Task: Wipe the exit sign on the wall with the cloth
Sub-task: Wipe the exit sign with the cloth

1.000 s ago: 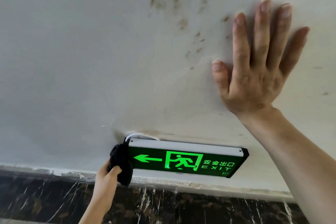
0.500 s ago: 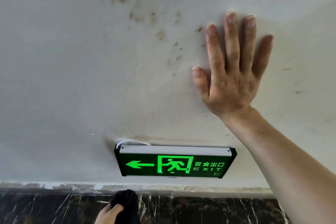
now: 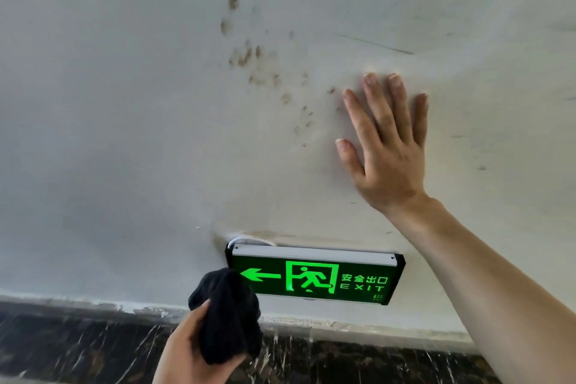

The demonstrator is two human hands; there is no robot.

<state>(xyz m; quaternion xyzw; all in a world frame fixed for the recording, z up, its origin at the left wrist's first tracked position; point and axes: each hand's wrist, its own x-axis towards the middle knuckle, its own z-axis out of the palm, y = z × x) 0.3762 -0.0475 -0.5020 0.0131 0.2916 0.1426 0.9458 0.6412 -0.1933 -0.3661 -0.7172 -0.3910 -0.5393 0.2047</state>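
The exit sign (image 3: 321, 278) is a black box with a lit green face, an arrow, a running figure and "EXIT", fixed low on the white wall. My left hand (image 3: 190, 355) grips a bunched black cloth (image 3: 227, 315) at the sign's lower left corner, where the cloth overlaps the sign's left end. Whether the cloth touches the sign is unclear. My right hand (image 3: 385, 153) lies flat on the wall above and to the right of the sign, fingers spread, holding nothing.
Brown smudges (image 3: 249, 56) mark the white wall (image 3: 109, 134) above the sign. A dark marble skirting band (image 3: 78, 346) runs below the sign along the bottom. A white cable (image 3: 246, 240) curls out at the sign's top left corner.
My left hand dropped below the sign with the cloth, then rose back to the sign's left end. My right hand stays flat on the wall.
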